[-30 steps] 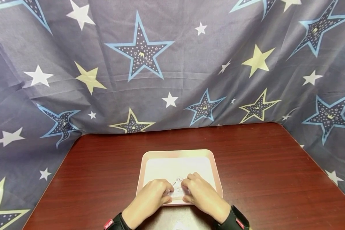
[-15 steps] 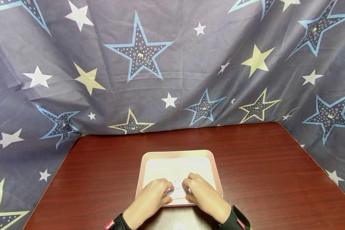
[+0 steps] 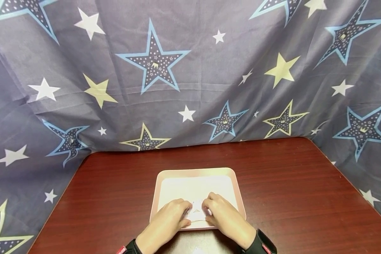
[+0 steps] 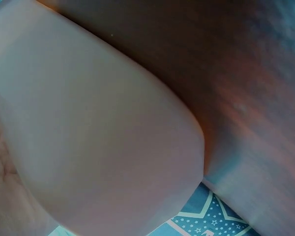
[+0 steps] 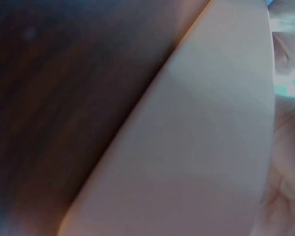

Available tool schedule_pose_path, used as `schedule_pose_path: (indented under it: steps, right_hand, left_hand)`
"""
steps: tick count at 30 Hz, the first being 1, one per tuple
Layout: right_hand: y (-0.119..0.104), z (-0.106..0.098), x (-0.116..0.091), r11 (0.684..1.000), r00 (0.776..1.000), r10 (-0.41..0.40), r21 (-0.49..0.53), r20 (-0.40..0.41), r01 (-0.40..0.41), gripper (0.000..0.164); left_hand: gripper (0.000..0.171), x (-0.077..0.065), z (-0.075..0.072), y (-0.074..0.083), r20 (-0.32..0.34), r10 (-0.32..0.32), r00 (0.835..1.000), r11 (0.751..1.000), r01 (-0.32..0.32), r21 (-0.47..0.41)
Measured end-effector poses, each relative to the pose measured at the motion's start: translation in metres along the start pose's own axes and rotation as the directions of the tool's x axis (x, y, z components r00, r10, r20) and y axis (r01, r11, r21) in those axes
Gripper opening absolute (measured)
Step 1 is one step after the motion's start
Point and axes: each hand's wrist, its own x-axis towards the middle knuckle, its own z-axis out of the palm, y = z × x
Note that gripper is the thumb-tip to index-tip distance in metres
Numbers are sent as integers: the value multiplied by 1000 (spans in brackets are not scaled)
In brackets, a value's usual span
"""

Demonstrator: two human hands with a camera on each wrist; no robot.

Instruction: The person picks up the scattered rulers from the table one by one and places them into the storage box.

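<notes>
A small, shiny, whitish piece that looks like crinkled clear plastic lies at the near side of a pale pink tray. My left hand holds its left side with bent fingers, thumb toward the near rim. From the other side, my right hand grips it the same way. Fingertips of both hands are partly hidden behind the plastic and knuckles. In the left wrist view the tray's outer wall covers most of the palm; the right wrist view likewise shows mainly tray wall with a strip of palm.
The tray sits on a reddish-brown wooden table, close to its near edge. A grey curtain printed with stars hangs behind the table and along both sides. Dark bands circle the wrists.
The plastic piece's raised pointed corner has gone down, and its outline looks lower and flatter. Both hands stay nearly in place on it. The head view has tilted up slightly.
</notes>
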Motion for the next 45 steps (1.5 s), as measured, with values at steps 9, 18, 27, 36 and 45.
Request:
schedule_pose_path:
  steps: [9,18,27,36,45]
  right_hand:
    - [-10,-15,-9,997,998,17,-77,-56,-22,18]
    - [-25,-32,-20,992,990,-72,-108,-119,59,20]
    - [-36,-42,-29,988,992,-80,-137,-95,66,20]
    - [-40,-46,-43,988,995,-94,-123,-14,92,29]
    - [-36,-36,-51,976,982,-187,-118,-4,185,36]
  left_hand:
    - [37,-6,-5,11,-118,8,993,998,-1,56]
    - [34,-16,-25,20,-201,86,976,994,-72,77]
    - [31,-28,-34,24,-205,114,972,990,-93,108]
    - [29,-36,-35,25,-189,98,977,991,-78,109]
    - [29,-41,-32,26,-202,111,973,989,-90,114]
